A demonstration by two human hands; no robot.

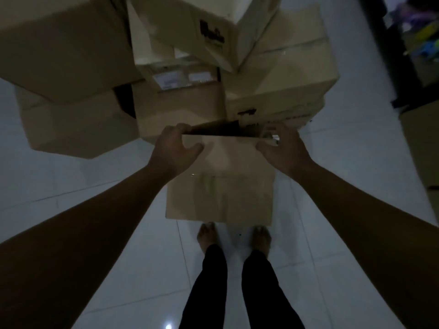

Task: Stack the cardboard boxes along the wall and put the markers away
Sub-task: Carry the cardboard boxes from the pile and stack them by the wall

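Observation:
A plain cardboard box stands on the white tiled floor just in front of my feet. My left hand grips its far top edge at the left corner, fingers curled over the rim and thumb on the top face. My right hand grips the same far edge at the right corner. Behind it rise more cardboard boxes: a large one at the upper left, a labelled one in the middle, a printed one tilted at the top and a taped stack at the right. No markers are visible.
The room is dim. My bare feet stand right behind the held box. A dark shelf with colourful items is at the upper right, and another brown box at the right edge. White tile floor lies to the left and right.

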